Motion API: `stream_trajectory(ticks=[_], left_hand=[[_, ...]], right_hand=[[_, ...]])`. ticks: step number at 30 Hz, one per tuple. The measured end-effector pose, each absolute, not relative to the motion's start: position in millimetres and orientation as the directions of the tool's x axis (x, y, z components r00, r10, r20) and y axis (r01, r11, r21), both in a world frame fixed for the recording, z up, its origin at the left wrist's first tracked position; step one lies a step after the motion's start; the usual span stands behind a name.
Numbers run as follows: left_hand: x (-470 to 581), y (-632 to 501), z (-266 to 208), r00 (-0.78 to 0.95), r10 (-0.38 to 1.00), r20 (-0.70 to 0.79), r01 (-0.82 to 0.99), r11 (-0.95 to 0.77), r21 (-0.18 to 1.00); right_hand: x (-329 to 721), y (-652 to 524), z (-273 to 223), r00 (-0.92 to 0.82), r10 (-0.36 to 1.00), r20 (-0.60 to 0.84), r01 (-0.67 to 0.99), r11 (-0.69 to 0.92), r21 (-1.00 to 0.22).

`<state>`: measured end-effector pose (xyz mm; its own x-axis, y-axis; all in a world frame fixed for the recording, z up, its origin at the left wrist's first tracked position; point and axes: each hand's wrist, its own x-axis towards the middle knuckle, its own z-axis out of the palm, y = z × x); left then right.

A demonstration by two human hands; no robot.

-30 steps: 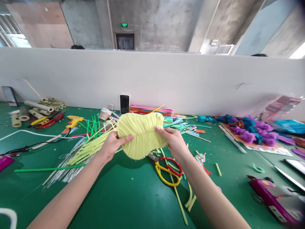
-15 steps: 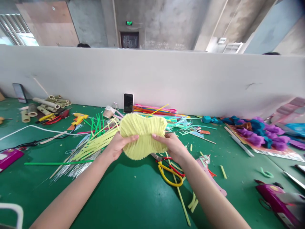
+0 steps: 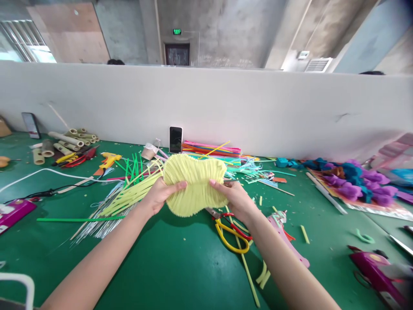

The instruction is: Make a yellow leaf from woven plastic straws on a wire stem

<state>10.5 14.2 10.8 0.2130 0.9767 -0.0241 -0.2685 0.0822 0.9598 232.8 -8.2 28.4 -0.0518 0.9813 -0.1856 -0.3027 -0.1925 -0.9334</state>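
Between my two hands, above the green table, is a pale yellow panel (image 3: 193, 183) made of pipe cleaners laid side by side, with a wavy outline. My left hand (image 3: 161, 193) is closed on its left edge, thumb on the front face. On the right edge my right hand (image 3: 235, 196) grips it the same way, fingers hidden behind. Scissors (image 3: 232, 234) with yellow and red handles lie on the table just below my right hand. Loose yellow pipe cleaners (image 3: 129, 198) are spread beside my left hand.
A phone (image 3: 176, 140) leans on the white partition (image 3: 206, 107). Bundled coloured pipe cleaners (image 3: 211, 148) lie near it. A yellow glue gun (image 3: 109, 160), pliers (image 3: 69, 160) and bamboo pieces (image 3: 72, 140) sit at left. Purple and blue flower-like pieces (image 3: 351, 189) are at right.
My view has shifted slightly, so the surroundings appear a little further right. My right thumb sits slightly further right on the yellow panel; both hands still hold it.
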Motion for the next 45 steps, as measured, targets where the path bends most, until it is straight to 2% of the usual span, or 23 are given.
stream_trajectory(ticks=[4, 10, 22, 32, 45], left_hand=[[0, 23, 12, 0.182, 0.979, -0.095, -0.288, 0.145, 0.947], [-7, 29, 16, 0.164, 0.984, -0.070, -0.282, 0.114, 0.953], [-22, 40, 9, 0.074, 0.996, -0.052, -0.272, 0.070, 0.960], [-19, 38, 14, 0.026, 0.999, -0.045, -0.316, 0.051, 0.947], [-13, 36, 12, -0.031, 0.999, 0.009, -0.365, -0.019, 0.931]], right_hand=[[242, -4, 28, -0.043, 0.982, -0.184, -0.339, -0.187, -0.922], [244, 0, 27, -0.010, 0.981, -0.194, -0.360, -0.185, -0.914], [252, -7, 30, -0.116, 0.969, -0.219, -0.251, -0.242, -0.937], [247, -25, 16, -0.138, 0.988, -0.072, -0.209, -0.100, -0.973], [235, -24, 7, -0.057, 0.996, -0.068, -0.223, -0.079, -0.972]])
